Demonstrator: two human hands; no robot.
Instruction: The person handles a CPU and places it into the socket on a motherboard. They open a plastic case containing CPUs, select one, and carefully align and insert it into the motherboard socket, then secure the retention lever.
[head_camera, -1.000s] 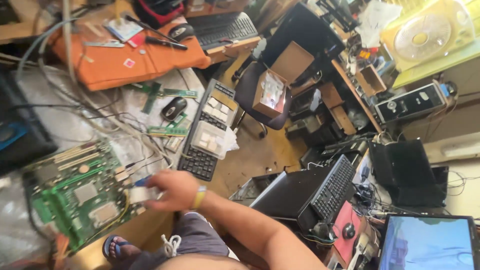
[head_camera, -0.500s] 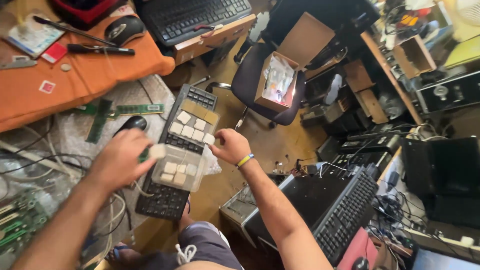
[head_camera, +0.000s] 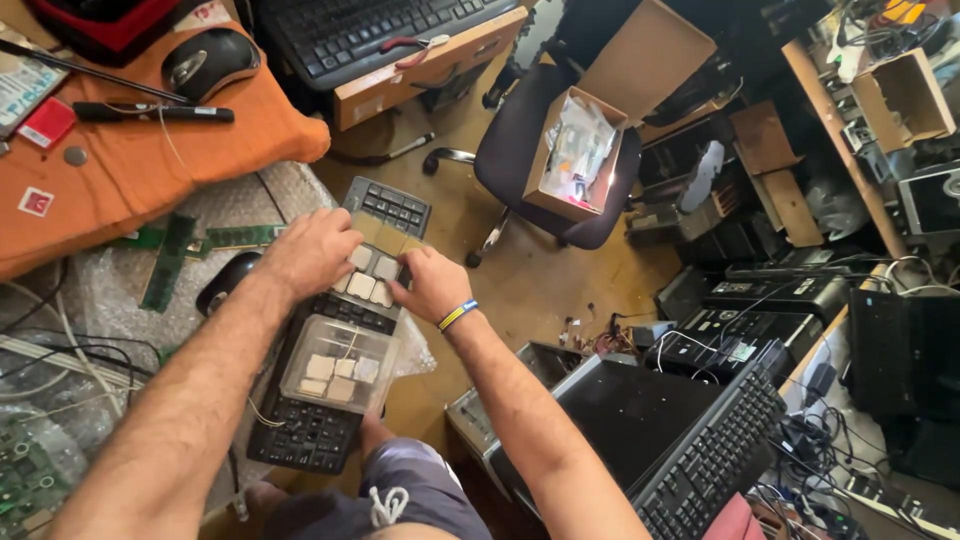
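Two bare hands are shown over a row of square processor chips (head_camera: 372, 275) laid on a black keyboard (head_camera: 335, 350) that rests across the lap. The left hand (head_camera: 310, 252) is spread flat, its fingertips resting on the pale chips; the right hand (head_camera: 432, 285) is half curled, its fingers pinching at the nearest chip's edge, though whether a chip is actually gripped cannot be told. About five chips are counted between the hands, some being hidden by fingers. A clear plastic tray (head_camera: 340, 362), lying lower on the same keyboard, is seen to hold roughly five more. The step is judged best done by holding each chip by its edges and keeping it level. Elsewhere are counted two computer mice (head_camera: 208, 62), two green memory sticks (head_camera: 168, 262), one office chair (head_camera: 545, 165) and one open cardboard box (head_camera: 578, 152).
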